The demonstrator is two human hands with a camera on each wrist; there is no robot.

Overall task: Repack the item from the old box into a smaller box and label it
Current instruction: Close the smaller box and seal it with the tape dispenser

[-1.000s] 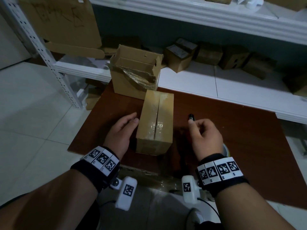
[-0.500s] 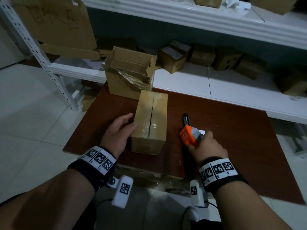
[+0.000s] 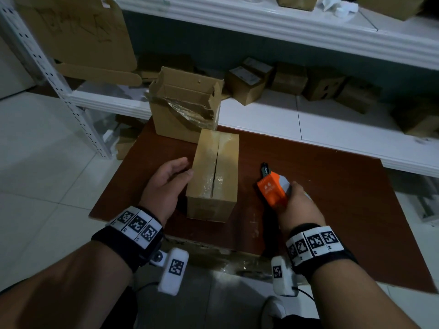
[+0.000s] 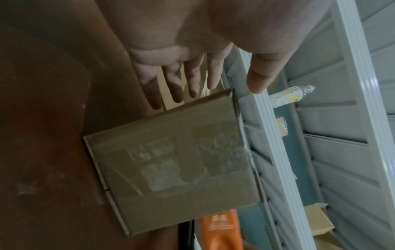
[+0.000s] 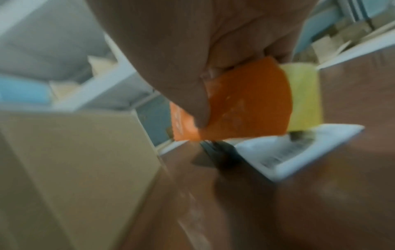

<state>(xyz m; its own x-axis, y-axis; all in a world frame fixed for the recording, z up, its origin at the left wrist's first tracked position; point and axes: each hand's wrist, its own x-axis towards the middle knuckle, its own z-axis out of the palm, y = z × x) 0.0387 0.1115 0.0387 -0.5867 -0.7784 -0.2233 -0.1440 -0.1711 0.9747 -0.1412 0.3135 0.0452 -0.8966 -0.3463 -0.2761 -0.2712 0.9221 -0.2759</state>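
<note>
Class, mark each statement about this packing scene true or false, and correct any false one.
1. The right hand grips an orange tape dispenser. True.
2. The small box on the brown board has its top flaps standing open. False: its flaps are closed and taped along the seam.
3. The left hand rests open against the small box's side. True.
4. The torn old box sits nearer the person than the small box. False: it stands behind it, by the shelf.
</note>
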